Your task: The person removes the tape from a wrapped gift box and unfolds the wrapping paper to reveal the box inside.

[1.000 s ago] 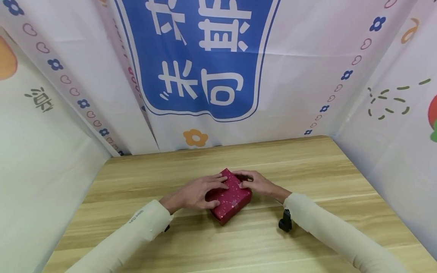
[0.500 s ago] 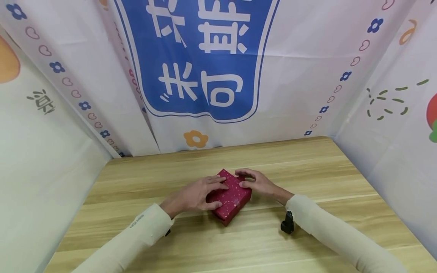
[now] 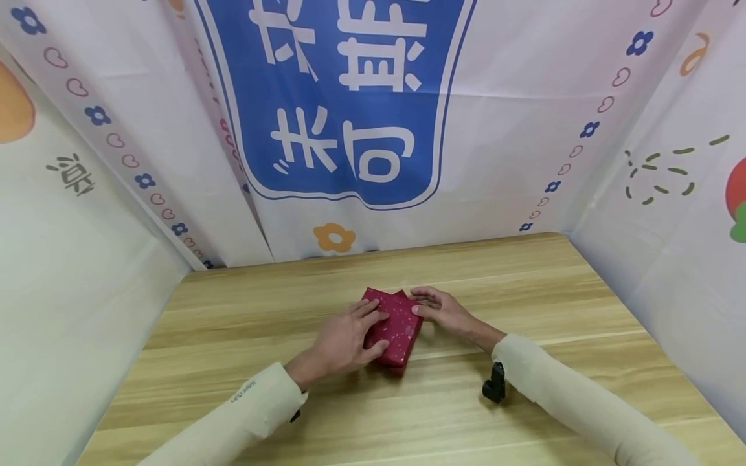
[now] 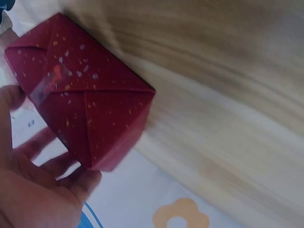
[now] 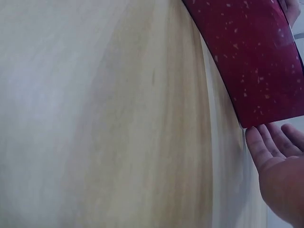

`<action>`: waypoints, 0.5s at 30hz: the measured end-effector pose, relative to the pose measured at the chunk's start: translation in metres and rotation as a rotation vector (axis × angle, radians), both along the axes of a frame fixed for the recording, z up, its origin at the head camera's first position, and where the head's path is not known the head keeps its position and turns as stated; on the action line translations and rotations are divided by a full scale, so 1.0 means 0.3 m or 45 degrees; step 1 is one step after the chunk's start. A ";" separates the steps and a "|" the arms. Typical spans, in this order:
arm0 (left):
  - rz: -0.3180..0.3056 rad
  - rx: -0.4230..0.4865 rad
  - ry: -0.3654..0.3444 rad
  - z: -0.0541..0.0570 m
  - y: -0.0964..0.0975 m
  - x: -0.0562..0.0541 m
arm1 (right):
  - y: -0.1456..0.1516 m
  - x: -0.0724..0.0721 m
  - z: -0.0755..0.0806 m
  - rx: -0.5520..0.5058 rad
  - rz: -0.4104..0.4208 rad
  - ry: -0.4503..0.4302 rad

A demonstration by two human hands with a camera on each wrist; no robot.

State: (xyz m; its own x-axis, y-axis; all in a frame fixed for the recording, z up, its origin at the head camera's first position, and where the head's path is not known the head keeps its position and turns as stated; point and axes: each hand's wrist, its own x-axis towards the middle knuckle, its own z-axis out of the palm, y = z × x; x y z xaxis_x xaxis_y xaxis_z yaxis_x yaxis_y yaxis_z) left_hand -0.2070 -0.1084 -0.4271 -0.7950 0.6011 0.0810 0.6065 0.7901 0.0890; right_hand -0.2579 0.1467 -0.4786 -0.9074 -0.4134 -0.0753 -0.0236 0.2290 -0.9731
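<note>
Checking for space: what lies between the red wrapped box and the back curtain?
Only bare wood-grain tabletop separates the red wrapped box from the back curtain in the head view.

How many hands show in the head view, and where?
2: the left hand rests on top of the speckled red package; the right hand is at its right-hand side. No other hand shows.

A pale, streaked wood-grain bench (image 3: 524, 291) spreads beneath a speckled dark-red box (image 3: 399, 329); whether the box fully touches it is unclear.
</note>
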 end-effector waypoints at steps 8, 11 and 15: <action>0.109 0.020 0.108 -0.013 0.035 0.032 | -0.003 0.006 -0.005 0.029 -0.038 -0.020; 0.162 0.007 0.134 -0.017 0.052 0.045 | -0.008 0.008 -0.013 0.017 -0.064 -0.014; 0.229 -0.047 0.147 -0.019 0.070 0.058 | -0.019 0.017 -0.015 -0.003 -0.081 -0.012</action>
